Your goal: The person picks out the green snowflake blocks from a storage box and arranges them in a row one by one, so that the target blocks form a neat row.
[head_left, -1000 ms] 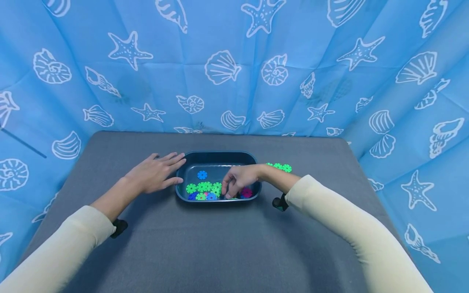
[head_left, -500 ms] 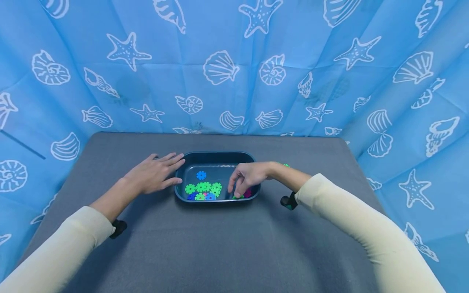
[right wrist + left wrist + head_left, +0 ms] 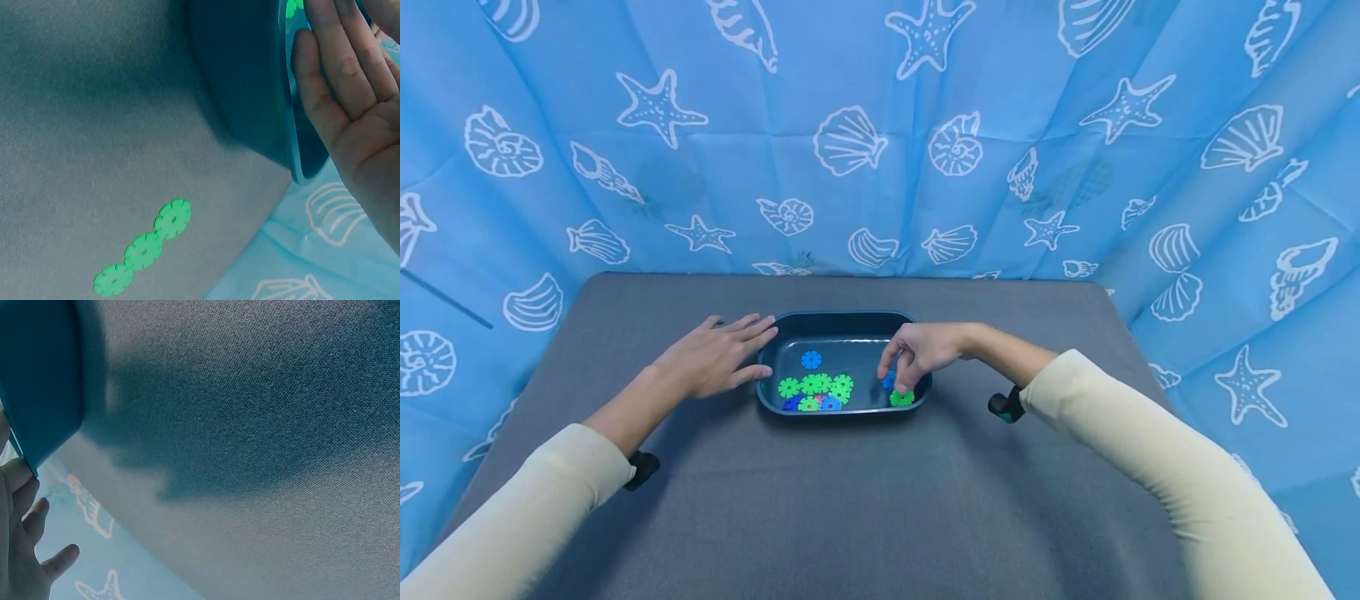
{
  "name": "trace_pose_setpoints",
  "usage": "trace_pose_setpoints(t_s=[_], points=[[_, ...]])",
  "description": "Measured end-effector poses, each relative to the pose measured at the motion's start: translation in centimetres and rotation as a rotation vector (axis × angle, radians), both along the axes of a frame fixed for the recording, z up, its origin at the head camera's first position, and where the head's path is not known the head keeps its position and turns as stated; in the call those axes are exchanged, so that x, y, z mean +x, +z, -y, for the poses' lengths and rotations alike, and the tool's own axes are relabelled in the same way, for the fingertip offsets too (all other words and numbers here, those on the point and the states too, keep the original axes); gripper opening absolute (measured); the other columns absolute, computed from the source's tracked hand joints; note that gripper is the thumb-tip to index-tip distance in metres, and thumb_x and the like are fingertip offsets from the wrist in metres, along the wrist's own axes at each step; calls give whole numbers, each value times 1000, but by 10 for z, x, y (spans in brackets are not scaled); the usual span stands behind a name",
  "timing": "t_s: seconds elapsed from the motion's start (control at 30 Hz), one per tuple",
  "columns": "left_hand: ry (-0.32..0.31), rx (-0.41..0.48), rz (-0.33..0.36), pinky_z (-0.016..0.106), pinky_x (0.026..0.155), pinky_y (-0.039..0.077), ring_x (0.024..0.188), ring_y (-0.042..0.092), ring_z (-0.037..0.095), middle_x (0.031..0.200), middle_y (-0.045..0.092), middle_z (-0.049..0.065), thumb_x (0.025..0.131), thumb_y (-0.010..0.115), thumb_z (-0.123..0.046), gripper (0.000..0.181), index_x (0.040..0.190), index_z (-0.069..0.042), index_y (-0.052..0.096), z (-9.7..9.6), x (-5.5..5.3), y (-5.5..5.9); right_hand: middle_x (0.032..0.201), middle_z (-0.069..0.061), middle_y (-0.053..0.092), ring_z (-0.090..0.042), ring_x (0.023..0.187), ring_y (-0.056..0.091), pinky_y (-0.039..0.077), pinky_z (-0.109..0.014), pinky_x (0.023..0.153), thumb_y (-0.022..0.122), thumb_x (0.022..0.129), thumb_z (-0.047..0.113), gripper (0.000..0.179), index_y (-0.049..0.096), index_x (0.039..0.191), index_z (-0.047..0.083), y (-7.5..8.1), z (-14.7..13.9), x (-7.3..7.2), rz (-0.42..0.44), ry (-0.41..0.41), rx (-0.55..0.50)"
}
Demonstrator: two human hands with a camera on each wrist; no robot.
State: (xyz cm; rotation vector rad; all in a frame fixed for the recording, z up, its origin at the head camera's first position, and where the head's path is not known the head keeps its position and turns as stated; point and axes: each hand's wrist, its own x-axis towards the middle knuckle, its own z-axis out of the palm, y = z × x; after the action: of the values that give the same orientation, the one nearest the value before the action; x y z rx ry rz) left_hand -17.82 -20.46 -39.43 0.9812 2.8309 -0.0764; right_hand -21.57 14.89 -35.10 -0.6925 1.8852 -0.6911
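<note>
A dark blue tray [image 3: 850,412] holds several flower-shaped plastic discs. Green discs [image 3: 814,384] lie bunched at its near left, and one blue disc [image 3: 811,360] lies apart behind them. My left hand [image 3: 711,357] rests with spread fingers at the tray's left rim. Inside the right end reaches my right hand [image 3: 928,346], fingers bent downward. Another blue disc [image 3: 888,380] shows between its thumb and fingers, and a green disc [image 3: 902,399] lies right under the thumb tip. I cannot tell whether the fingers pinch either one.
Three green discs joined in a row [image 3: 144,251] lie on the grey cloth-covered table [image 3: 850,500], right of the tray; the right arm hides them in the head view. A blue curtain with white shells [image 3: 850,142] hangs behind the table.
My right hand has moved right and slightly back within the tray. The blue and green discs by its fingers now show, while the magenta disc is hidden. My left hand stays at the rim.
</note>
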Motion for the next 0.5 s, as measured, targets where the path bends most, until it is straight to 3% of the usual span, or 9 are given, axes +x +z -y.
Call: trace_pose_setpoints(t_s=[0.27, 0.5], points=[[1, 3, 2, 67, 109, 29, 146, 31, 36, 160, 31, 14, 100, 52, -52, 72, 154, -7, 36, 1, 2, 0, 93, -5, 75, -15, 91, 69, 51, -36, 97, 68, 95, 10, 36, 62, 128, -2, 6, -18, -1, -100, -68, -12], [5, 7, 9, 67, 109, 29, 146, 30, 35, 160, 31, 14, 100, 52, -52, 72, 154, -8, 36, 1, 1, 2, 93, -6, 76, -17, 92, 71, 52, -38, 96, 68, 94, 5, 33, 64, 125, -5, 10, -53, -4, -155, -156, -29]])
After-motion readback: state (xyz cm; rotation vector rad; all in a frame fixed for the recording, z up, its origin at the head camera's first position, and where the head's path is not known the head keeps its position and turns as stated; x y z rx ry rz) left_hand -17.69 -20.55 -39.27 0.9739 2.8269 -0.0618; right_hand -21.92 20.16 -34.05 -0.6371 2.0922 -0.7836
